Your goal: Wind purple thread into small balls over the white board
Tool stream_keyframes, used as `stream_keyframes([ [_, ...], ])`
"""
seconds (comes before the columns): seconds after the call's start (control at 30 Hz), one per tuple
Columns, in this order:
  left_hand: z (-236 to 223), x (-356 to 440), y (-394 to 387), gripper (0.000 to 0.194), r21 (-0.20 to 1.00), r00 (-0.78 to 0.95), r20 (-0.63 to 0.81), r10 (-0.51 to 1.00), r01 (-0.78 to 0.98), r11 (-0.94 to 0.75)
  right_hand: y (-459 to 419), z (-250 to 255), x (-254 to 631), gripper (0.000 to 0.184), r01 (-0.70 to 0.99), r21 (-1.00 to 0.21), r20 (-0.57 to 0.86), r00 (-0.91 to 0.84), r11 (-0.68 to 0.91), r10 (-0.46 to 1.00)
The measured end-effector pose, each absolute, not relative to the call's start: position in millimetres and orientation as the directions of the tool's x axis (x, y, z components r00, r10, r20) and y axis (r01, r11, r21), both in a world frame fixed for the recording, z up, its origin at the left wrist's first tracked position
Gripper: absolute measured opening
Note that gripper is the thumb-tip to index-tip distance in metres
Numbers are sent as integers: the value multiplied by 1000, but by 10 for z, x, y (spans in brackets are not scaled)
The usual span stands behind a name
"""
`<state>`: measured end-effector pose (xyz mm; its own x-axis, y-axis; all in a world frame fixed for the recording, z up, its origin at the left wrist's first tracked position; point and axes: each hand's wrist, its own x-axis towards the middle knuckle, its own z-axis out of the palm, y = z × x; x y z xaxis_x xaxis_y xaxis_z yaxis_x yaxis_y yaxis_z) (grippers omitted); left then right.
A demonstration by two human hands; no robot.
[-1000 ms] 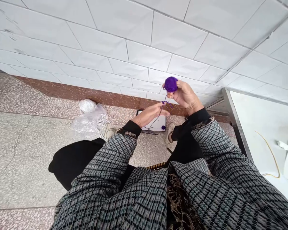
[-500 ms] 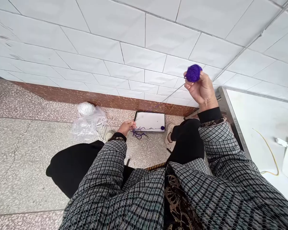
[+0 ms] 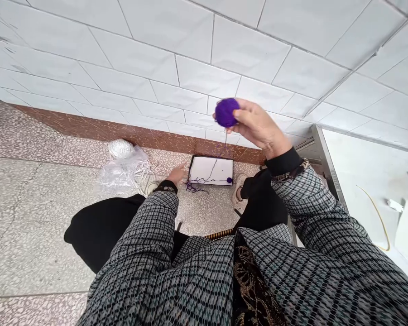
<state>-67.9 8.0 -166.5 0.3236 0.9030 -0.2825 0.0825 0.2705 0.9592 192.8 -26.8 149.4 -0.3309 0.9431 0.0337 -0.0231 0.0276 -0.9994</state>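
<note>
My right hand (image 3: pixel 254 122) is closed round a ball of purple yarn (image 3: pixel 226 112), raised in front of the tiled wall. A strand hangs from the ball down to a shallow white tray with a dark rim (image 3: pixel 211 168) on the floor. Beside the tray's left edge is my left hand (image 3: pixel 177 174), fingers stretched out, with no yarn visible in it. Loose, tangled purple yarn (image 3: pixel 194 186) lies over the tray's near left corner. A small round purple piece (image 3: pixel 229 180) sits in the near right corner.
On the floor to the left lie a ball of white yarn (image 3: pixel 121 148), a clear plastic bag (image 3: pixel 124 174) and loose white cord (image 3: pixel 144 174). The tiled wall (image 3: pixel 146 95) rises just ahead. At right stands a white-topped table (image 3: pixel 356 158) with a yellow cord (image 3: pixel 376 213).
My right hand has brought the purple ball left and slightly down; its strand now hangs steeply over the tray. My left hand has let go of the loose yarn and shifted slightly left.
</note>
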Motion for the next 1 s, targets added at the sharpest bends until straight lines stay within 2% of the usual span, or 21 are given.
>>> stream_keyframes([
  [0.07,-1294,-496,215,32,970,259,-241,936,18,244,-223,1315,1825,48,-16,-999,-21,-365,-29,931],
  [0.13,-817,-275,296,40,956,354,-92,931,-229,181,-194,1142,1741,46,-17,-996,-73,-362,-85,929],
  [0.2,-340,-76,291,33,879,414,36,910,-447,168,-173,1007,1690,47,-39,-991,-107,-357,-129,928],
  [0.27,20,36,224,27,842,490,43,870,-487,232,-142,914,1688,51,-82,-986,-107,-355,-145,929],
  [0.37,213,10,132,25,872,571,2,821,-404,278,-43,809,1779,58,-170,-978,-66,-310,-124,948],
  [0.47,93,-122,127,31,917,593,-4,805,-319,239,117,660,1929,60,-223,-969,-54,-230,-107,972],
  [0.57,-75,-212,129,34,952,623,-54,781,-205,229,275,444,2052,61,-211,-973,-74,-119,-98,990],
  [0.67,-133,-230,72,36,980,719,-136,681,-5,201,377,231,2114,63,-181,-979,-108,47,-98,993],
  [0.77,-90,-226,-15,37,988,771,-153,618,130,82,425,107,2153,61,-52,-994,-102,196,-93,975],
  [0.87,-19,-234,-89,35,981,746,-134,652,195,-21,443,86,2229,56,161,-985,-23,245,-64,969],
  [1.0,61,-292,-164,36,965,803,-148,578,245,-94,403,152,2366,47,452,-892,126,299,-24,946],
])
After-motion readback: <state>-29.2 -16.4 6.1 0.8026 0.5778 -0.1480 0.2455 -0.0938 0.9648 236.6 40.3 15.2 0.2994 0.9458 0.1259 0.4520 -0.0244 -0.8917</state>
